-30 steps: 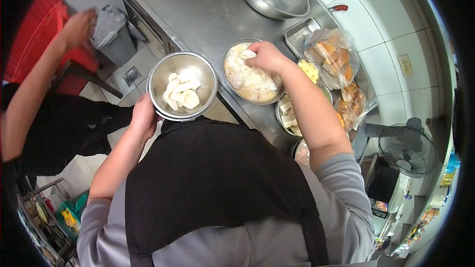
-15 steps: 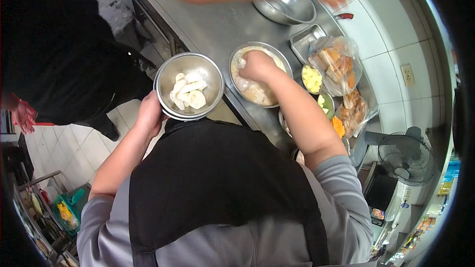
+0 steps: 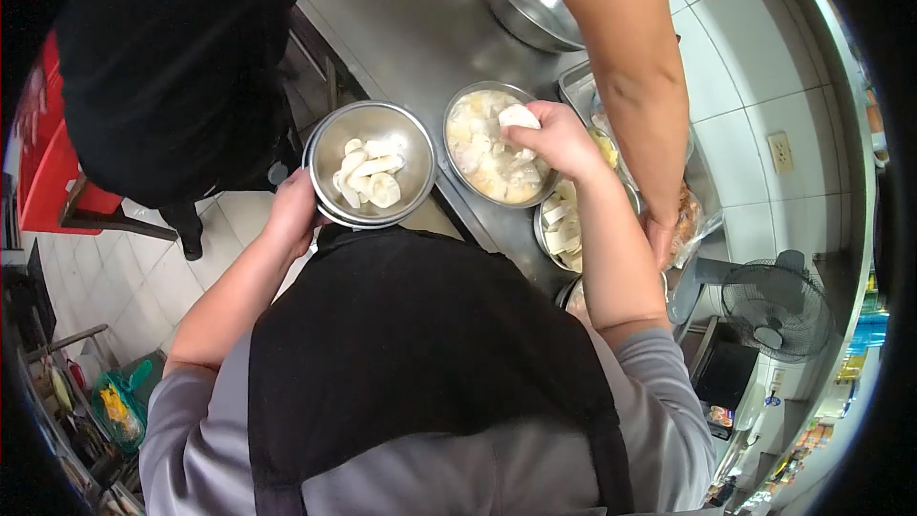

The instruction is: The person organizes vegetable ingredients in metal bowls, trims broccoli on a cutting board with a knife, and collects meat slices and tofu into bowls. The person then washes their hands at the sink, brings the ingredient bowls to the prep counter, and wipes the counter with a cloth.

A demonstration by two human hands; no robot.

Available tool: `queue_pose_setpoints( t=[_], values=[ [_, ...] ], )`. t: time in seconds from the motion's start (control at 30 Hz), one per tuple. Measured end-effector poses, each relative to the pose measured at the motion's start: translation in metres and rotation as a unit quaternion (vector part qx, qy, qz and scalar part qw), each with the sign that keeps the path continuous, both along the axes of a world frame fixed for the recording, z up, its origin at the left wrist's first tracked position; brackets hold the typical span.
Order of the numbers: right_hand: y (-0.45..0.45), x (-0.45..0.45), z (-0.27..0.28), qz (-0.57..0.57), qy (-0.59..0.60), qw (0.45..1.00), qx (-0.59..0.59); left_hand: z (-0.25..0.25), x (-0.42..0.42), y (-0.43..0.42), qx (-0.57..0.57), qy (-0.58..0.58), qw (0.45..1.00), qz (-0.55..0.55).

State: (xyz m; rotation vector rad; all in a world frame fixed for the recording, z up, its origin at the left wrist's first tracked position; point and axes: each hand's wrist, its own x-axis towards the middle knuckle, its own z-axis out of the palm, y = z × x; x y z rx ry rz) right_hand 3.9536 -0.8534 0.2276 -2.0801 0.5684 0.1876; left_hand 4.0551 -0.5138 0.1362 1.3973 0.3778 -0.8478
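My left hand (image 3: pixel 294 208) grips the rim of a steel bowl (image 3: pixel 330 134) in front of my apron. Pale slices (image 3: pixel 368 175) lie inside that bowl, which seems stacked on another. Over a second metal bowl (image 3: pixel 457 158) on the counter, my right hand (image 3: pixel 564 139) pinches a white slice (image 3: pixel 519 118) between thumb and fingers. This second bowl holds pale pieces in cloudy liquid. Just beside it, under my right forearm, stands a bowl of pale, flat pieces (image 3: pixel 562 222).
A co-worker's arm (image 3: pixel 645 86) reaches across the counter (image 3: pixel 411 29), its hand near a bag of browned food (image 3: pixel 690 225). Further off stands a large metal bowl (image 3: pixel 525 5). A fan (image 3: pixel 776 311) is at the right, a red chair (image 3: pixel 57 172) at the left.
My right hand has come up from the liquid with a white slice. The co-worker has moved in from the left, and their arm now hangs over the counter's right side.
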Motion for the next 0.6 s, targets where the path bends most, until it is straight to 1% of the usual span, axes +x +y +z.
queue_pose_setpoints(
  t=[0.03, 0.13, 0.27, 0.4, 0.53, 0.57, 0.6],
  values=[
    [0.006, -0.003, 0.001, -0.022, -0.012, 0.999, 0.025, -0.004, 0.002, 0.003, -0.005, -0.008, 1.000, -0.026],
    [0.017, -0.012, -0.003, -0.075, -0.084, 0.992, 0.049, 0.003, 0.003, 0.001, 0.008, -0.005, 1.000, -0.023],
    [0.039, -0.012, 0.019, -0.092, -0.127, 0.984, 0.080, 0.010, 0.003, 0.000, -0.002, -0.001, 0.999, -0.032],
    [0.072, -0.002, 0.056, -0.052, -0.164, 0.978, 0.121, 0.018, 0.004, 0.001, -0.009, 0.008, 0.999, -0.037],
    [0.101, 0.017, 0.071, -0.030, -0.221, 0.961, 0.164, 0.012, 0.008, 0.002, -0.007, 0.014, 0.998, -0.053],
    [0.108, 0.022, 0.066, -0.012, -0.254, 0.957, 0.141, 0.011, 0.009, 0.005, -0.015, 0.007, 0.997, -0.071],
    [0.116, 0.027, 0.060, 0.030, -0.228, 0.966, 0.117, 0.012, 0.009, 0.005, -0.013, 0.006, 0.998, -0.067]
  ],
)
